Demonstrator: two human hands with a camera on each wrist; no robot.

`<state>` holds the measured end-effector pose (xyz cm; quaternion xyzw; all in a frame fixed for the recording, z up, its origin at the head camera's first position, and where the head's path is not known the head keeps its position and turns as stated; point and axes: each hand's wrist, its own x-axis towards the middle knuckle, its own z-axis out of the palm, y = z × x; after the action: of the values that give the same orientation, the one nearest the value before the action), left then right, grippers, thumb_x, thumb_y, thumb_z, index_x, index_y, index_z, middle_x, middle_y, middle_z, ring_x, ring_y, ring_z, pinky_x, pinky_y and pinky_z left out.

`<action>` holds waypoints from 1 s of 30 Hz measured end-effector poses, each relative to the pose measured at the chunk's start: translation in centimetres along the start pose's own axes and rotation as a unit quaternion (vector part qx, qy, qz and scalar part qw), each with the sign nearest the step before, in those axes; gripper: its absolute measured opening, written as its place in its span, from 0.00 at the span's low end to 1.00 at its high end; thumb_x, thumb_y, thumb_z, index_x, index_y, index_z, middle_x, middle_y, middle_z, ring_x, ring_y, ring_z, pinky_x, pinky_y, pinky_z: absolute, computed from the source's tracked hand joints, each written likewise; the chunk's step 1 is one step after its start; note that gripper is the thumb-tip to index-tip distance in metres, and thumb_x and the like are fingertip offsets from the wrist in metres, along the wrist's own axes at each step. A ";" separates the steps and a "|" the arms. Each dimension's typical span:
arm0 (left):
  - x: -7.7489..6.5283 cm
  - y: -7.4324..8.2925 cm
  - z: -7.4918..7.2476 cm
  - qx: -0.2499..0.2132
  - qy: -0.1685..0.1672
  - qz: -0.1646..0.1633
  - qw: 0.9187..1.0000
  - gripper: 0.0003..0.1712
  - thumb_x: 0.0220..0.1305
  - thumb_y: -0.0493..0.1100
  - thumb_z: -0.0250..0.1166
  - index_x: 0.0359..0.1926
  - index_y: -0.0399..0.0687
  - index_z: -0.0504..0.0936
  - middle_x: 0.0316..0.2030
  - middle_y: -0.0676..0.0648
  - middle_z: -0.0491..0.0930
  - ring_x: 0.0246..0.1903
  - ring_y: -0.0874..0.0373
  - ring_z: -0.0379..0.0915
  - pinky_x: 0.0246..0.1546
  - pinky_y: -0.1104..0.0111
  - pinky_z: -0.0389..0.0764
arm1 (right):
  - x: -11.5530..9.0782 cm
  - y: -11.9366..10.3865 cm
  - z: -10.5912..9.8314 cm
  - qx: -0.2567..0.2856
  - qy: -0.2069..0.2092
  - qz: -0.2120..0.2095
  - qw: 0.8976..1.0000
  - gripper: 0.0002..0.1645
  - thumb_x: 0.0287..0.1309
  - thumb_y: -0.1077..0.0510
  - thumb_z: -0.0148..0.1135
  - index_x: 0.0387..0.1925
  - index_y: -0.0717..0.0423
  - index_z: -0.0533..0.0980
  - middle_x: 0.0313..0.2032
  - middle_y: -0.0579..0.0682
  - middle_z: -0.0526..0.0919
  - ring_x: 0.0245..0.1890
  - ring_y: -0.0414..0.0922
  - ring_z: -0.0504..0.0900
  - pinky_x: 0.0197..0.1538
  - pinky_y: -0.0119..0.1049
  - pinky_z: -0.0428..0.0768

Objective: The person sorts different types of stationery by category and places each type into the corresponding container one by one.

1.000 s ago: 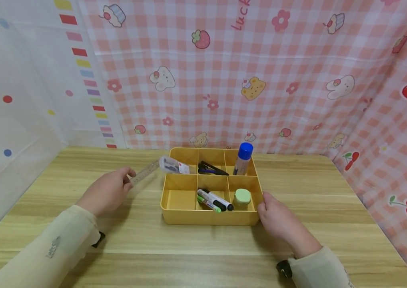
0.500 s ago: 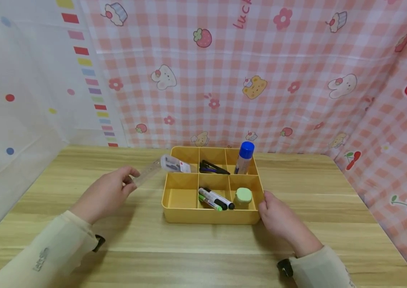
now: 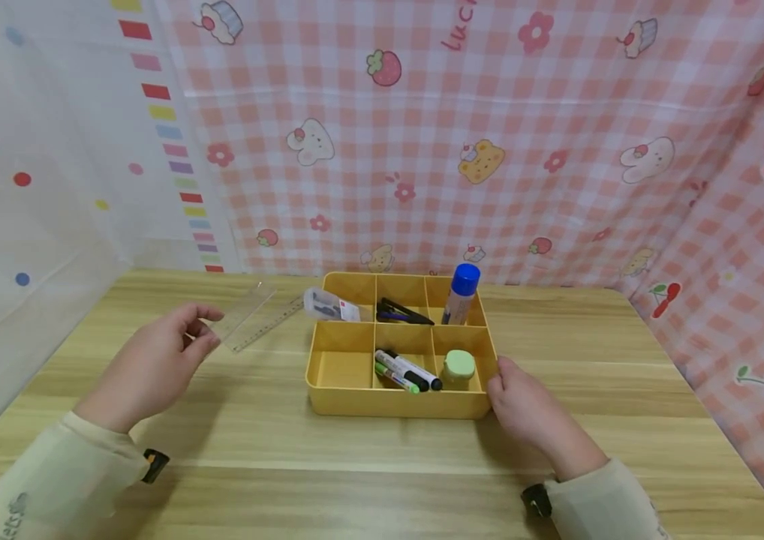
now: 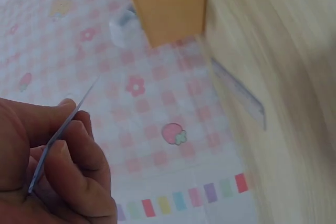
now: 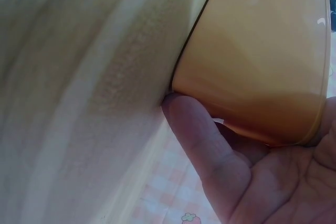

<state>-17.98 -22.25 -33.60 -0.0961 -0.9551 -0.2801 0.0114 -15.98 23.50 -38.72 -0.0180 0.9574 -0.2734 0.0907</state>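
Observation:
My left hand is left of the yellow compartment box, apart from it. Between thumb and fingers it pinches a thin clear ruler, which the left wrist view shows nearly edge-on. Another clear ruler with markings lies on the tabletop between hand and box. At the box's right side my right hand grips the end wall; in the right wrist view one digit reaches to its lower edge. A clear plastic case leans out over the box's left rim.
Scissors-like black tools and a blue-capped glue stick occupy the back compartments. In front are several markers and a green-lidded jar. The wooden table meets patterned cloth at the back and sides.
My left hand has moved left and away from the box, lifting one clear ruler off; the other ruler now shows separately on the table. The right hand stays at the box.

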 end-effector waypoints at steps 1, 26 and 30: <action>-0.1 0.2 -0.1 -0.004 0.005 0.001 1.000 0.22 0.81 0.46 0.55 0.68 0.42 0.73 0.48 0.42 0.83 0.33 0.54 0.76 0.29 0.66 0.77 | 0.0 0.0 0.0 0.000 -0.001 0.001 1.000 0.32 0.79 0.56 0.36 0.74 0.72 0.61 0.65 0.74 0.77 0.52 0.56 0.80 0.62 0.61 0.80; 0.2 5.1 2.9 -0.003 -0.049 0.052 0.997 0.16 0.75 0.42 0.65 0.60 0.44 0.81 0.38 0.52 0.87 0.35 0.60 0.80 0.40 0.61 0.84 | -0.1 0.0 0.0 -0.003 0.010 -0.008 1.000 0.28 0.78 0.56 0.37 0.67 0.70 0.67 0.55 0.69 0.83 0.44 0.55 0.80 0.54 0.57 0.82; 0.4 5.4 3.4 0.010 -0.059 0.053 0.997 0.14 0.75 0.42 0.64 0.57 0.45 0.83 0.39 0.52 0.88 0.37 0.59 0.81 0.43 0.57 0.85 | 0.0 0.1 -0.1 -0.001 0.011 -0.012 1.000 0.27 0.79 0.56 0.38 0.67 0.71 0.67 0.55 0.69 0.83 0.44 0.54 0.80 0.54 0.57 0.82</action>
<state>-17.25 -15.88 -33.53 -0.1632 -0.9504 -0.2632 -0.0289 -16.02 23.57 -38.71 -0.0263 0.9585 -0.2732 0.0767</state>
